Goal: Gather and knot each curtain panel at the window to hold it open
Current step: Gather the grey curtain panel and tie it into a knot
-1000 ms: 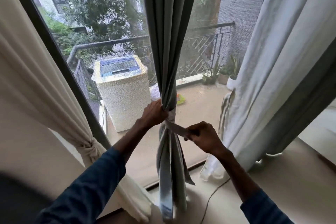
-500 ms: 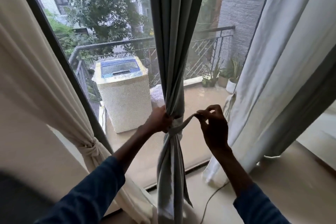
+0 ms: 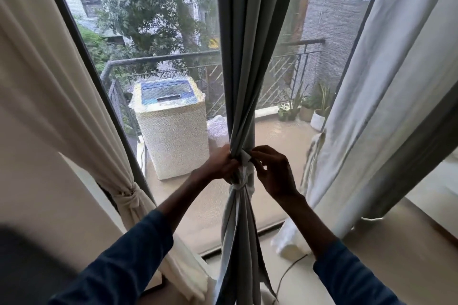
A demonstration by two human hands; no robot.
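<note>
- Fingers [image 3: 231, 162] of my left hand [image 3: 219, 167] are curled round the gathered grey curtain panel [image 3: 247, 69], clamping its folds into a narrow bunch at about mid-height.
- My right hand [image 3: 273, 177] sits just to the right of that bunch. Its thumb and fingertips [image 3: 257, 153] pinch the end of a pale strip [image 3: 245, 160] of cloth against the front of the curtain.
- Just beneath both hands, a band [image 3: 239, 186] of similar pale cloth wraps tightly round the panel. Below it the folds spread and hang to the floor.
- From my feed, the grey panel hangs in the middle of the window, straight ahead, between two other panels.
- On the left, a cream curtain panel [image 3: 49, 86] is drawn aside and already cinched by a knot [image 3: 128, 197] low down beside the dark window frame [image 3: 86, 57].
- On the right, a white curtain panel [image 3: 396, 69] hangs loose, with its hem bunched on the floor.
- Through the glass I see a balcony with a covered washing machine [image 3: 171, 131], a metal railing [image 3: 161, 58] and potted plants [image 3: 309, 109] in the far corner.
- A thin cable [image 3: 287, 272] trails across the floor near the foot of the grey panel.
- Both sleeves [image 3: 128, 262] are dark blue.
</note>
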